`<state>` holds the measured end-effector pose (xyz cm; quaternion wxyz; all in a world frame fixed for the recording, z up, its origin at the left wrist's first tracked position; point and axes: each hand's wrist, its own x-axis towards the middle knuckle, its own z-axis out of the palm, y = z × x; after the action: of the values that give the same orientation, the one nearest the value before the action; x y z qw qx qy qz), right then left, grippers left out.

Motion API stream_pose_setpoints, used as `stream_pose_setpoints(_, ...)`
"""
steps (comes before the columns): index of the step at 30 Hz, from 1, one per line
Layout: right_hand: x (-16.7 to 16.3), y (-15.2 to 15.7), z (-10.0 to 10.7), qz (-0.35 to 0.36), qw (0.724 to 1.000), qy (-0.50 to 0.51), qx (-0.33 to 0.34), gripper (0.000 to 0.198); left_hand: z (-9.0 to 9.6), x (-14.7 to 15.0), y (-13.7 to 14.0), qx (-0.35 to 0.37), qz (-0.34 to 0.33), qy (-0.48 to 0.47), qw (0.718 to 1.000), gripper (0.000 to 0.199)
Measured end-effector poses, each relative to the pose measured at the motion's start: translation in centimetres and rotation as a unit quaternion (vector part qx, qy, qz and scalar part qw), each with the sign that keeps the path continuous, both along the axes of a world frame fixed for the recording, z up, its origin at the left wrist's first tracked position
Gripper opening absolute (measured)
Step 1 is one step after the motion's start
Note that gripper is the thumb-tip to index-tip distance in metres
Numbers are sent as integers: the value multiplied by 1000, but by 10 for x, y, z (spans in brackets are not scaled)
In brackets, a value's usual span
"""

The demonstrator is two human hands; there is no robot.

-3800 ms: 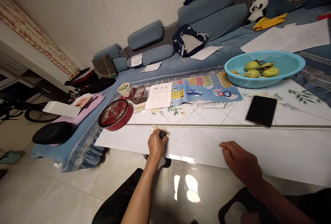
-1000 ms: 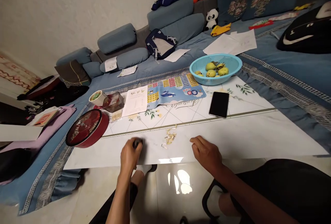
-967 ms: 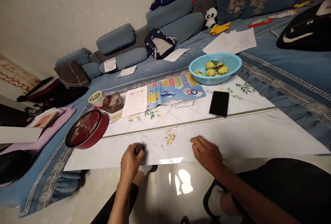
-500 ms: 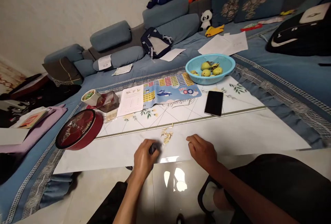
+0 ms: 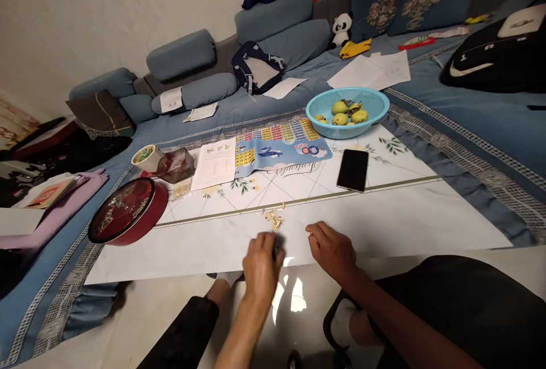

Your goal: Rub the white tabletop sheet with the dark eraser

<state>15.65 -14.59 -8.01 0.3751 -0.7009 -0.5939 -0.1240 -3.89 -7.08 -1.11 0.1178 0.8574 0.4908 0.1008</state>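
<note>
My left hand hovers over the front edge of the white table, its fingers curled around a small dark object. That object is blurred and mostly hidden by the fingers, so its kind is unclear. My right hand rests at the table's edge with its fingers closed and the index finger and thumb together; whatever may be between them is hidden. Just beyond my left hand lies a little heap of pale, thin scraps on the tabletop.
A black phone lies beyond my right hand, near a blue plastic basket of yellow-green fruit. A round red box, a brown see-through container, a white cup and printed sheets occupy the left and back. A sofa surrounds the table.
My left hand has moved right, closer to my right hand, still gripping the dark object. My right hand has stayed almost in place.
</note>
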Motion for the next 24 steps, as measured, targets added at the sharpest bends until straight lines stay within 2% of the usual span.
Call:
stream_pose_setpoints(3,0,0,0,5,1000,5,-3,31,-9,13,-8,2,-14,39,999,34)
stream_pose_setpoints(8,0,0,0,3,1000,5,5,31,1,29,39,36,47,60,996,29)
stream_pose_setpoints(11,0,-1,0,3,1000,3,1,30,3,30,26,42,47,45,997,28)
stream_pose_setpoints(15,0,-1,0,6,1000,7,-7,29,-11,42,-7,32,-22,52,998,30)
stream_pose_setpoints(17,0,-1,1,7,1000,8,-5,28,-14,51,1,41,-16,59,997,29)
stream_pose_setpoints(21,-1,-1,2,4,1000,7,1,30,-7,62,37,62,41,58,996,30)
stream_pose_setpoints(24,-1,-2,2,0,1000,2,2,29,-5,73,30,66,40,38,996,26)
